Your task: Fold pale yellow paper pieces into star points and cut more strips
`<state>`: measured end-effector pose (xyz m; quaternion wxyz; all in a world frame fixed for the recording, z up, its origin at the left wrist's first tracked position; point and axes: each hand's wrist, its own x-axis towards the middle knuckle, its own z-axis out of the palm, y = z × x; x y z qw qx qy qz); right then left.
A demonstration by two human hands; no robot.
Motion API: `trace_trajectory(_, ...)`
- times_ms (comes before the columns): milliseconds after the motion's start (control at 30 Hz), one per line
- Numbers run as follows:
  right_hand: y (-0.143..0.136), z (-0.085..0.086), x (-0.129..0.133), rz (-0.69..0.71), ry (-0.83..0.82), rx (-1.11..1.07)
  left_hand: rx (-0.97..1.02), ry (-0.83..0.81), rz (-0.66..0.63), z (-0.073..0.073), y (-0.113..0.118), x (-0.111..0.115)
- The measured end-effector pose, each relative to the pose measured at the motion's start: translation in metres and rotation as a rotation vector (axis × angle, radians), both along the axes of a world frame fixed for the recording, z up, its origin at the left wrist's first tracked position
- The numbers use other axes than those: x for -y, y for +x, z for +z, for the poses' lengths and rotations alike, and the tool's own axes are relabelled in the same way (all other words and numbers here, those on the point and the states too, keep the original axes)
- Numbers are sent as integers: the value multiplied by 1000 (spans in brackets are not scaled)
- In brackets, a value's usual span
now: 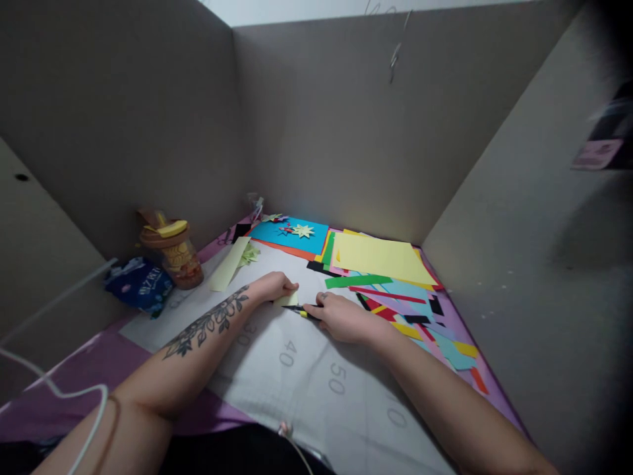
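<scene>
Head cam: left hand [275,286] pinches a small pale yellow paper [287,300] flat on the grey mat [306,376], grip closed on it. Right hand [341,318] is wrapped around a black-and-yellow cutter [299,311], its tip touching the paper. Colored scraps [410,310] sit just right.

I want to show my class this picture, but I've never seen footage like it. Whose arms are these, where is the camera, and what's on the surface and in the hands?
There is no machine: a camera worn on a person's head looks down at their own two bare hands. The left hand, on a tattooed arm, pinches a small pale yellow paper piece. The right hand holds a dark, yellow-tipped tool against it; I cannot tell whether it is a pen or a knife. Both rest on a grey numbered cutting mat. To the right lie loose coloured paper strips and a large yellow paper sheet; to the left stands a brown lidded plastic jar. Cardboard walls surround everything.
</scene>
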<state>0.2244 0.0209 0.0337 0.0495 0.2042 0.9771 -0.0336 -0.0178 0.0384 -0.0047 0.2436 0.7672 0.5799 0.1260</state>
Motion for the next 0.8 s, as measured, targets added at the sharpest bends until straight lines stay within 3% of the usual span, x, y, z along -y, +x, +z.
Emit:
trace_trajectory(300, -3, 0, 10, 20, 23, 3, -63, 28, -33, 4, 1, 1)
trace_trajectory(500, -5, 6, 20, 223, -25, -22, -37, -13, -50, 8, 0, 0)
trace_trajectory(700, 9, 16, 3, 177, -129, -45, -91, -73, -137, 15, -11, -2)
trace_trajectory(800, 30, 31, -13, 89, -154, -56, -125, -12, -74, 17, -15, 3)
